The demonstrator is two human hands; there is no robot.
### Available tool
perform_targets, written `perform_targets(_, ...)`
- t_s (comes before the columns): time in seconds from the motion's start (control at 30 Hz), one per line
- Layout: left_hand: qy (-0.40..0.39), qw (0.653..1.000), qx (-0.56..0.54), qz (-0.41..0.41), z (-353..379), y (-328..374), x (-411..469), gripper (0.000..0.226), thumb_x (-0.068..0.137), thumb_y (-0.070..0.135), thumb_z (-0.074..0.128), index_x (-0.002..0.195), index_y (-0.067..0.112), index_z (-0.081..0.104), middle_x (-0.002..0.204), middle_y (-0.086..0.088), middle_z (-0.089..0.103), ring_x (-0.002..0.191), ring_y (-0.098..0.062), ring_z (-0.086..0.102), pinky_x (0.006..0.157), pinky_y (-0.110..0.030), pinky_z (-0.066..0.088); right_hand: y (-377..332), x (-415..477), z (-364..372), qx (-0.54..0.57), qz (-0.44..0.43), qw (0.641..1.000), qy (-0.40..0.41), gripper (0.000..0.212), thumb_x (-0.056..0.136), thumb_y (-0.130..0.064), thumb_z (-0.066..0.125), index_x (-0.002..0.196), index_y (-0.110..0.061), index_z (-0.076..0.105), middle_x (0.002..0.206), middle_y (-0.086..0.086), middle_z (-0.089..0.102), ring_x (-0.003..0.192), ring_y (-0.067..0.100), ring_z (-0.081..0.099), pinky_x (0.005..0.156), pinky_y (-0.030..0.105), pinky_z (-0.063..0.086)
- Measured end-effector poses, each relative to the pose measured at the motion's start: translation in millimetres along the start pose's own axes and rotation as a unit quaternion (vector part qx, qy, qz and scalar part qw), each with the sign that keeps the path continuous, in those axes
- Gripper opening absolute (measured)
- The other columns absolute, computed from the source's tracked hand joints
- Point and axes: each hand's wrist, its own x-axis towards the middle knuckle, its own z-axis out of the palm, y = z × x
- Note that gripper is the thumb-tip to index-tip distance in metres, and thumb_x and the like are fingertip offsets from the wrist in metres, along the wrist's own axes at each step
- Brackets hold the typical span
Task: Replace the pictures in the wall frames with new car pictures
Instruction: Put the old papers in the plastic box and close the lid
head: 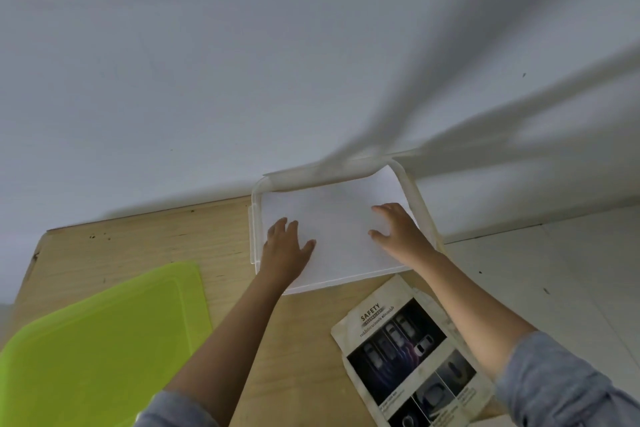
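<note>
Wall (242,62): white, rising just beyond my fingertips, crossed by grey shadows.
Floor (571,270): pale, off to the right of my right hand.
Table (138,246): light wood, under both my forearms, its far edge against the wall.
Green lid (104,340): flat on the table, well to the left of my left hand.
Clear tray (254,218): its rim runs round the outside of both my hands.
White sheet (339,229): lies in the tray, under my fingers.
Car picture (408,350): printed page headed SAFETY, on the table just behind my right wrist, untouched.
Left hand (285,246): released, fingers straight and flat on the sheet, thumb spread.
Right hand (398,229): released, fingers slightly bent, tips resting on the sheet, grasping nothing.
</note>
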Motion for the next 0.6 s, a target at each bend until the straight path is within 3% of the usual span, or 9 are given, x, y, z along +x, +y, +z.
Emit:
perform_targets(0.2,0.158,0.98,-0.108,0.051,7,27,-65,0.04,0.093,0.026,0.052,0.128,0.007,0.049,0.13,-0.007,0.047,0.124,-0.021,0.04,0.095,-0.024,0.033,12,-56,-29,0.045,-0.044,0.996,0.059,0.044,0.093,-0.02,0.05,0.135,-0.013,0.042,0.137,0.003,0.044,0.126,0.016,0.043,0.101,0.025,0.034)
perform_targets(0.33,0.239,0.958,-0.155,0.042,37,39,-127,0.031,0.091,0.017,0.055,0.12,0.007,0.055,0.119,-0.008,0.049,0.114,-0.02,0.045,0.089,-0.021,0.032,37,-108,-31,0.075,-0.071,0.987,0.126,0.034,0.091,-0.011,0.052,0.125,-0.009,0.051,0.124,0.004,0.056,0.105,0.01,0.052,0.091,0.018,0.038)
perform_targets(0.47,0.208,0.96,-0.188,-0.018,85,38,-180,0.038,0.091,0.016,0.056,0.127,0.005,0.05,0.122,-0.01,0.045,0.117,-0.022,0.04,0.094,-0.021,0.029,79,-159,-12,0.098,-0.037,0.984,0.145,0.032,0.089,-0.007,0.053,0.121,-0.007,0.054,0.12,0.006,0.058,0.111,0.016,0.055,0.094,0.021,0.041)
perform_targets(0.6,0.112,0.973,-0.188,-0.075,125,44,-207,0.05,0.09,0.021,0.055,0.136,0.009,0.038,0.129,-0.011,0.037,0.122,-0.025,0.034,0.101,-0.031,0.028,109,-191,15,0.069,0.032,0.996,0.052,0.045,0.092,-0.016,0.051,0.135,-0.01,0.041,0.137,0.004,0.045,0.127,0.019,0.043,0.105,0.031,0.037)
